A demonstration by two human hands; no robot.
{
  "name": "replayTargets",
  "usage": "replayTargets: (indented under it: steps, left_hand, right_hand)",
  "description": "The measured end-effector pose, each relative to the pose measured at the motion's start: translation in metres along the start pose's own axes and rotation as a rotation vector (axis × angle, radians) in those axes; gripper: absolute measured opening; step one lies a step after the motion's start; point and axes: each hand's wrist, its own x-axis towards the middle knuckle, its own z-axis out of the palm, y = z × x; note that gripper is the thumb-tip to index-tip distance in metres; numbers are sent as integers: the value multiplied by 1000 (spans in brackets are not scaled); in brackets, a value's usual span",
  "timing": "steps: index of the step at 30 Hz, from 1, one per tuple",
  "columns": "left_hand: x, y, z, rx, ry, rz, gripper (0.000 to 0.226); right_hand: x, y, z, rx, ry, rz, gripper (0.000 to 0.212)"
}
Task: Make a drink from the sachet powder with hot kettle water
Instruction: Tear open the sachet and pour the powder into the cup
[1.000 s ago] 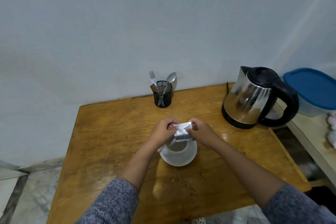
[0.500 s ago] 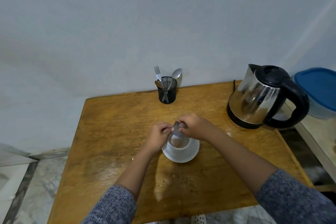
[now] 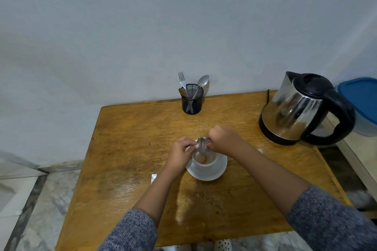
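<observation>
Wooden table (image 3: 126, 149) filling frame centre. Left hand (image 3: 180, 154) and right hand (image 3: 223, 138) both pinching silver sachet (image 3: 202, 144), tipping orange powder (image 3: 203, 160) into white cup (image 3: 206, 166). Kettle (image 3: 295, 108) standing at right.

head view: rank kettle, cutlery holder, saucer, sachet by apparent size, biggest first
1. kettle, clearly the largest.
2. saucer, though the cup hides much of it.
3. cutlery holder; it stands farther from the camera, so its rank against the saucer is unsure.
4. sachet, smallest, crumpled and partly hidden between the left hand and right hand.
</observation>
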Motion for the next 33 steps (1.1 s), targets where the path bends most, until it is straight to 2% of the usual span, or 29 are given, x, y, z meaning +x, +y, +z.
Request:
replayTargets:
  steps: [4, 12, 15, 19, 23, 27, 30, 33]
  left_hand:
    - [0, 2, -1, 4, -13, 9, 9]
    - [1, 4, -4, 12, -11, 31, 10]
    - [-1, 4, -3, 9, -9, 28, 10]
    - [-1, 6, -5, 28, -22, 48, 11]
    - [-2, 6, -7, 40, -37, 67, 11]
    - [-4, 8, -7, 55, -31, 66, 12]
    - [-6, 11, -11, 31, -18, 44, 11]
    - [-10, 8, -21, -18, 19, -1, 11]
  right_hand:
    - [0, 0, -1, -16, 21, -53, 16]
    - [-2, 2, 1, 67, 84, -53, 17]
    - [-2, -2, 2, 35, 66, -52, 25]
    - [-1, -5, 1, 62, 27, -28, 15]
    - [-2, -5, -7, 67, 15, 24, 35]
    - [0, -16, -9, 89, -34, 78, 14]
    - [1, -23, -12, 96, -22, 96, 11]
    - [2, -25, -18, 223, 17, 141, 30]
